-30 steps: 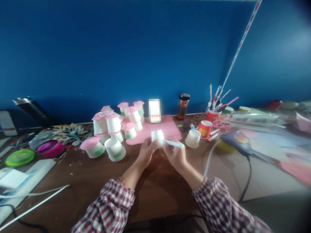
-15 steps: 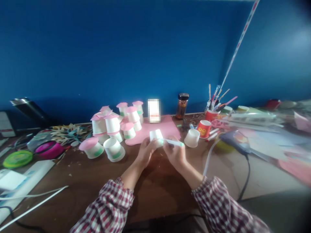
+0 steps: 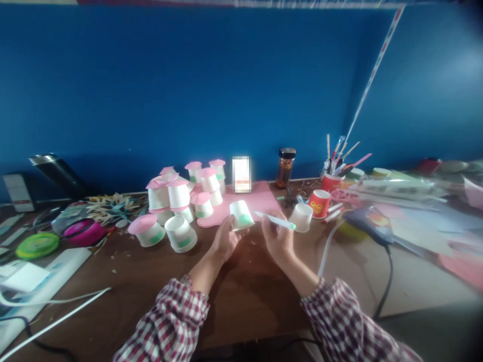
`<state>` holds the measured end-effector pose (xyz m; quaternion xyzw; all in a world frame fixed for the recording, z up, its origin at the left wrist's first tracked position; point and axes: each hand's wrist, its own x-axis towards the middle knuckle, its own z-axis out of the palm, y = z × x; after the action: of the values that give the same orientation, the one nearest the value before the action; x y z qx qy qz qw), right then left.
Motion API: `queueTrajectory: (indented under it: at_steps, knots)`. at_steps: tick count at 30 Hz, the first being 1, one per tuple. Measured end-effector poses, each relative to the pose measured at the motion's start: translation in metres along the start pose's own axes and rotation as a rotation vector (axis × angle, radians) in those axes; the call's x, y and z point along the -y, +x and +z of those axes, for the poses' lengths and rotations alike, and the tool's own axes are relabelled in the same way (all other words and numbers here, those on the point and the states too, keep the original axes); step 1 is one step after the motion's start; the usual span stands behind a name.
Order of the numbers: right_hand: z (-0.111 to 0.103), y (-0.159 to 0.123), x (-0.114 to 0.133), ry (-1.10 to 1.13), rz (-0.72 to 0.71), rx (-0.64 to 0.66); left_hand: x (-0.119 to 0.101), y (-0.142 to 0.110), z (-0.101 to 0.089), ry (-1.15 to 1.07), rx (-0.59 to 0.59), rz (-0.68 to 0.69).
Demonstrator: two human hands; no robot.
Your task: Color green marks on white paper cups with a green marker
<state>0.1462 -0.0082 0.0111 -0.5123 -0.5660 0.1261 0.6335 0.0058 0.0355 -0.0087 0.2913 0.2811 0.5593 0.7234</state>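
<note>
My left hand (image 3: 226, 241) grips a small white paper cup (image 3: 238, 210), turned upside down and tilted, with a green patch on its side. In my right hand (image 3: 278, 236) is a white marker pen (image 3: 277, 220) with a green end, its tip directed left toward the cup and apart from it. Just right of that hand, a plain white cup (image 3: 302, 217) stands upside down. To the left stand several white cups with pink paper tops, some stacked (image 3: 179, 195). Nearer me are an upright open cup (image 3: 181, 234) and a pink-topped cup (image 3: 145, 231), both with green patches.
Pink paper (image 3: 260, 198) lies behind my hands. A dark-lidded jar (image 3: 287, 168), a red cup (image 3: 319, 203) and a red holder of tools (image 3: 332, 181) stand at the back right. A corded glue gun (image 3: 366, 223) lies right. Green tape (image 3: 37, 245) and a white cable (image 3: 56, 319) are left.
My right hand and the marker have moved right, away from the cup. The cup has tilted and its green patch shows more fully. The whole view has shifted slightly.
</note>
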Motion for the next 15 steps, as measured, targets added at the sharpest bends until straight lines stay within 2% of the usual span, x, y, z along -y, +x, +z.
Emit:
queueTrajectory:
  at_steps: [6,15]
  knots:
    - [0.0007,-0.0024,0.0016,-0.022,-0.029,0.007,-0.0077,-0.0026,0.0044,-0.009,-0.027,-0.068]
    - [0.0004,-0.0048,0.0058,-0.087,-0.09,0.07,-0.0078,-0.0005,0.0014,-0.08,-0.044,-0.076]
